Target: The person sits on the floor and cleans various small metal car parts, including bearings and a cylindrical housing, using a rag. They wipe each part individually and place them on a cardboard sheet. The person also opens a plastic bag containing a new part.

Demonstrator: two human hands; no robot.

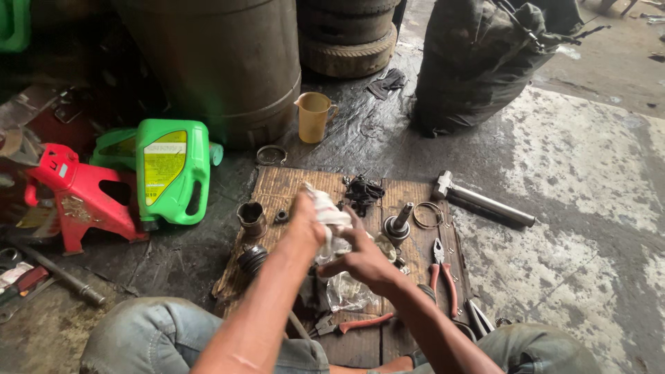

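Observation:
My left hand is closed around a white rag, held above a wooden board on the floor. Just to its right, my right hand touches the rag's lower part with its fingers spread; whether it grips anything is unclear. Under the hands lies a crumpled clear plastic bag. On the board sit a metal joint stub with a shaft, a greasy black part, a small metal cup and a black ribbed boot.
Red-handled pliers and a second pair lie on the board near a wire ring. A hammer, green oil jug, red jack stand, yellow jug, drum, tyres and dark sack surround it.

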